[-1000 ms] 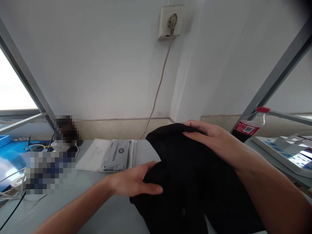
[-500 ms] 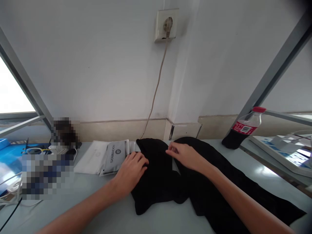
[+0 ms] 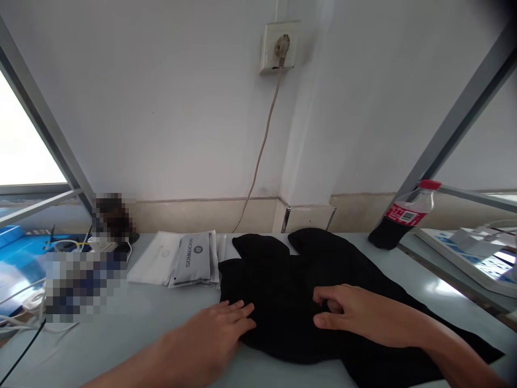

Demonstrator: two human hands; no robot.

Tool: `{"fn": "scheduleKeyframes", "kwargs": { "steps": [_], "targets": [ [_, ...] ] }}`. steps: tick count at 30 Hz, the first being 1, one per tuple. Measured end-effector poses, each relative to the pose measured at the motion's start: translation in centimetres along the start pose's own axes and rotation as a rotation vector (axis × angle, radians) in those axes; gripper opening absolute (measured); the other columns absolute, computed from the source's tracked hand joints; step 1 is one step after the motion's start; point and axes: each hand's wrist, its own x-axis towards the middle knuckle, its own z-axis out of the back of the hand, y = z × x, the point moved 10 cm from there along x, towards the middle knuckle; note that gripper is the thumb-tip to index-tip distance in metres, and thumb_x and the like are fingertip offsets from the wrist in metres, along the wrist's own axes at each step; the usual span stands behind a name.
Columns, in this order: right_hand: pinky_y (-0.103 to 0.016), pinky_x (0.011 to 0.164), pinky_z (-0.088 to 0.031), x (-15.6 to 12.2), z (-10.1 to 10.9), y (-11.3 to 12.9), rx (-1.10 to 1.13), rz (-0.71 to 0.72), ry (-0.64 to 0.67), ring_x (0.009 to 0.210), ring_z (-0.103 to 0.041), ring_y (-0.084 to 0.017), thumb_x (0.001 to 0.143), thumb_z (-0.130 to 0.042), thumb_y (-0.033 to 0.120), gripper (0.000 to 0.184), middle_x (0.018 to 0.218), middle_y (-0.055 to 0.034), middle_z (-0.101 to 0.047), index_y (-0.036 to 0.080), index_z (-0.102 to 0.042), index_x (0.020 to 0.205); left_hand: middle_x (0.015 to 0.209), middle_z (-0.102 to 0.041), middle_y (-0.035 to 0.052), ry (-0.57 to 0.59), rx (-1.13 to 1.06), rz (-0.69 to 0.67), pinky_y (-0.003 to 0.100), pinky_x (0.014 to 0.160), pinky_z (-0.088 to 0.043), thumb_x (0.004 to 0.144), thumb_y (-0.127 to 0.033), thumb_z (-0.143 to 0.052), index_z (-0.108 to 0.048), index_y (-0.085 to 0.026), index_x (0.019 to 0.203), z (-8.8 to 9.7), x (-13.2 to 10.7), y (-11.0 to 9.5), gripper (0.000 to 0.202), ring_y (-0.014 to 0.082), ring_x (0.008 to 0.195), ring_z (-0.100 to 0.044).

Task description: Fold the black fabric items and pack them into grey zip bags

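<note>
A black garment [image 3: 291, 280] lies spread on the pale grey table [image 3: 133, 328], its two rounded ends pointing at the wall. My left hand [image 3: 218, 328] lies flat with its fingers stretched out, fingertips on the garment's near left edge. My right hand [image 3: 355, 312] rests on the middle of the cloth, its fingers curled and pinching a fold of the black fabric.
Grey and white flat packets [image 3: 181, 261] lie left of the garment. A cola bottle [image 3: 402, 215] with a red cap stands at the back right, by a slanted metal strut. A cord hangs from a wall socket [image 3: 280, 47]. Cables and blue items crowd the far left.
Both hands have drawn back toward me, from the garment's far end to its near part. The cloth now lies flatter and more spread out.
</note>
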Motion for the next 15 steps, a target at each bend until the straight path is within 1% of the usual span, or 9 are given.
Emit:
{"fn": "scheduleKeyframes", "kwargs": {
  "steps": [2,5,7,9,11,12,13,14,15],
  "targets": [
    [-0.031,0.063,-0.046,-0.5,-0.3,0.3,0.038,-0.018,0.077,0.072,-0.068,-0.025,0.091,-0.058,0.069,0.046,0.073,-0.0028,-0.073,0.026,-0.071,0.101,0.161,-0.041,0.0071,0.009,-0.037,0.000,0.042,0.122,-0.037,0.095,-0.005,-0.043,-0.052,-0.023,0.150,0.3,-0.5,-0.1,0.058,0.0251,0.147,-0.045],
    [-0.036,0.080,-0.052,0.1,0.2,2.0,0.074,0.060,-0.069,0.092,-0.069,-0.027,0.098,-0.048,0.065,0.046,0.102,-0.0050,-0.076,0.031,-0.068,0.121,0.160,-0.044,0.0070,0.051,-0.053,-0.001,0.040,0.120,-0.038,0.099,-0.011,-0.044,-0.056,-0.023,0.146,0.7,-1.2,-0.7,0.051,0.0251,0.146,-0.047],
    [-0.042,0.101,-0.048,0.8,0.0,3.3,0.063,0.156,-0.157,0.119,-0.063,-0.030,0.101,-0.044,0.062,0.048,0.131,-0.0063,-0.069,0.033,-0.063,0.134,0.158,-0.049,0.0076,0.077,-0.058,0.011,0.042,0.117,-0.041,0.101,-0.026,-0.052,-0.060,-0.025,0.142,1.4,-1.2,-1.0,0.041,0.0285,0.143,-0.051],
    [-0.047,0.115,-0.038,1.9,-1.0,4.3,0.033,0.247,-0.144,0.136,-0.052,-0.033,0.102,-0.044,0.059,0.048,0.146,-0.0058,-0.061,0.033,-0.062,0.139,0.142,-0.065,0.0082,0.107,-0.077,0.065,0.042,0.104,-0.051,0.099,-0.050,-0.059,-0.067,-0.026,0.132,2.3,-0.6,-0.7,0.042,0.0324,0.127,-0.064],
    [-0.046,0.114,-0.039,3.2,-1.6,4.9,0.025,0.320,-0.100,0.133,-0.056,-0.031,0.105,-0.041,0.053,0.044,0.140,-0.0058,-0.066,0.031,-0.067,0.132,0.113,-0.078,0.0063,0.105,-0.101,0.125,0.039,0.085,-0.056,0.099,-0.064,-0.050,-0.070,-0.027,0.123,3.2,0.8,0.0,0.048,0.0300,0.103,-0.074],
    [-0.045,0.110,-0.043,3.8,-1.5,5.0,0.022,0.349,-0.109,0.126,-0.061,-0.029,0.107,-0.038,0.050,0.042,0.132,-0.0061,-0.069,0.030,-0.069,0.127,0.101,-0.078,0.0047,0.070,-0.106,0.134,0.037,0.080,-0.056,0.105,-0.060,-0.038,-0.070,-0.027,0.120,3.7,1.8,0.4,0.048,0.0265,0.094,-0.075],
    [-0.043,0.105,-0.047,4.5,-1.1,5.0,0.010,0.371,-0.143,0.118,-0.064,-0.027,0.108,-0.035,0.046,0.041,0.125,-0.0068,-0.072,0.028,-0.069,0.122,0.101,-0.077,0.0043,-0.014,-0.090,0.119,0.036,0.083,-0.055,0.109,-0.052,-0.032,-0.068,-0.027,0.122,4.5,3.0,0.8,0.046,0.0243,0.094,-0.074],
    [-0.042,0.101,-0.050,5.2,-0.5,4.9,-0.016,0.379,-0.194,0.112,-0.066,-0.027,0.108,-0.032,0.043,0.041,0.120,-0.0080,-0.072,0.026,-0.068,0.120,0.112,-0.075,0.0056,-0.129,-0.043,0.085,0.037,0.090,-0.053,0.110,-0.046,-0.034,-0.065,-0.025,0.127,5.3,4.0,1.1,0.041,0.0242,0.103,-0.071],
    [-0.043,0.097,-0.051,5.9,0.0,4.6,-0.059,0.368,-0.242,0.110,-0.066,-0.027,0.107,-0.032,0.042,0.041,0.121,-0.0099,-0.070,0.024,-0.066,0.121,0.128,-0.070,0.0075,-0.186,0.021,0.054,0.038,0.098,-0.051,0.110,-0.040,-0.035,-0.060,-0.024,0.136,5.2,5.0,1.4,0.039,0.0248,0.115,-0.067]
  ]
}}
